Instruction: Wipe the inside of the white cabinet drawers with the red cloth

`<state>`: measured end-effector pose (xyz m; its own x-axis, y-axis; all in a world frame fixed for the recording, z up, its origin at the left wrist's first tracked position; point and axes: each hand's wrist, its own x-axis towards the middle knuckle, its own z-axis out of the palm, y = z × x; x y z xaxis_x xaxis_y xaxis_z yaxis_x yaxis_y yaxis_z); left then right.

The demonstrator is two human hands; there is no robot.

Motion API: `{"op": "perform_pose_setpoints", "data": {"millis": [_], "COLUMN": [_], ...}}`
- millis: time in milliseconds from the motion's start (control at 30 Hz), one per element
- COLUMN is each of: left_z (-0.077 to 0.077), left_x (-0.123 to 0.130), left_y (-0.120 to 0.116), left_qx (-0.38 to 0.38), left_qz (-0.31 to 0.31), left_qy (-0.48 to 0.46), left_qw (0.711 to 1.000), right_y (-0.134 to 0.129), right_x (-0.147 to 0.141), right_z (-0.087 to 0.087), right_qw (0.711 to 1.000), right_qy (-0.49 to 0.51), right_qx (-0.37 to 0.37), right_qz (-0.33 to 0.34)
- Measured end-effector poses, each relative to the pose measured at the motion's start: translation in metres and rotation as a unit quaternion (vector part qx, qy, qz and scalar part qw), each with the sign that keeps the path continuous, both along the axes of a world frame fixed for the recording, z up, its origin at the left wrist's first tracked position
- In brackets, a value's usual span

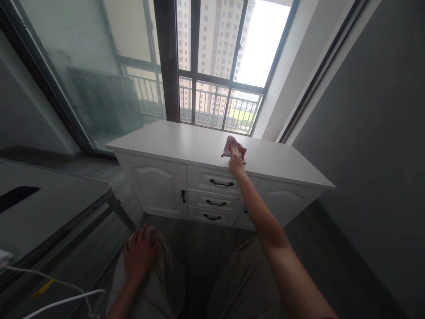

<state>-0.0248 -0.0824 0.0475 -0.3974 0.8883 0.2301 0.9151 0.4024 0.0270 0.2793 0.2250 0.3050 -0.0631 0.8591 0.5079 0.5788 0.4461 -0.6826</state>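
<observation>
My right hand reaches forward and presses a crumpled cloth, pinkish-red and pale, against the top of a white cabinet. The cloth bunches up around the fingers, a little right of the middle of the cabinet top. My left hand lies on my left knee with its fingers spread, holding nothing. Black handles mark the drawers in the middle of the cabinet front, and a paneled door is to their left.
A light-topped table with a dark flat object stands at the left. White cables hang near its lower corner. Behind the cabinet are glass sliding doors and a balcony railing. A grey wall rises on the right.
</observation>
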Motion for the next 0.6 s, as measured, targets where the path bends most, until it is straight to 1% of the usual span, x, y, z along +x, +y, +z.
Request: {"op": "perform_pose_setpoints", "data": {"millis": [33, 100, 167, 233, 300, 400, 600], "left_z": [0.000, 0.000, -0.001, -0.002, -0.004, -0.006, -0.003], "left_x": [0.000, -0.002, -0.003, -0.003, -0.003, -0.002, 0.002], "left_y": [0.000, -0.001, -0.001, -0.001, 0.000, 0.002, 0.005], "left_qx": [-0.001, -0.003, -0.006, -0.007, -0.003, 0.003, -0.006], "left_qz": [0.000, -0.002, -0.002, -0.002, -0.003, -0.005, -0.004], "left_qy": [0.002, 0.006, 0.007, 0.006, 0.005, 0.003, 0.003], "left_qw": [1.000, 1.000, 1.000, 1.000, 1.000, 1.000, 1.000], "right_y": [0.001, 0.001, 0.003, 0.005, 0.008, 0.009, 0.007], "right_x": [-0.002, -0.004, -0.004, -0.005, -0.006, -0.008, -0.007], "right_z": [-0.010, -0.024, -0.029, -0.027, -0.025, -0.024, -0.025], "right_qw": [0.997, 0.976, 0.950, 0.930, 0.918, 0.910, 0.912], "right_qy": [-0.069, -0.192, -0.281, -0.332, -0.360, -0.377, -0.371], "right_qx": [-0.037, -0.100, -0.135, -0.153, -0.163, -0.168, -0.170], "right_qz": [-0.004, -0.017, -0.032, -0.035, -0.035, -0.041, -0.032]}}
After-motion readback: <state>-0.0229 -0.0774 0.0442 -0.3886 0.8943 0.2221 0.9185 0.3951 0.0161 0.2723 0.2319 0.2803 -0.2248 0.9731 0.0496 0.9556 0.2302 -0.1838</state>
